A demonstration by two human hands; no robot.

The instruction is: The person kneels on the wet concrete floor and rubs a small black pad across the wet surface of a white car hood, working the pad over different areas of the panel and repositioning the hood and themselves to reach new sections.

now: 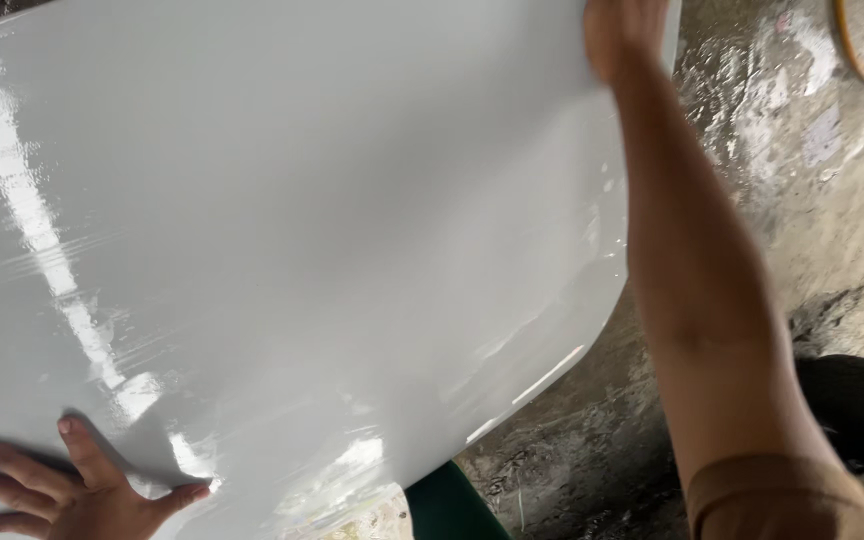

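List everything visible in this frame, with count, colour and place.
panel: one, glossy pale grey, wet-looking, fills left and centre.
floor: one, wet grey concrete, right side and below the panel edge.
hose: one, orange-brown, curved, top right corner.
dark green thing: one, bottom centre under the panel; kind unclear.
black thing: one, lower right, behind the arm; kind unclear.
left hand: flat on the panel, fingers spread, bottom left.
right hand: at the panel's far edge, top; arm reaches up from a brown sleeve.

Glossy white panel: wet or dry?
Wet, it seems: the glossy white curved panel shows streaky sheen and droplets near its right edge; the concrete floor glistens too.
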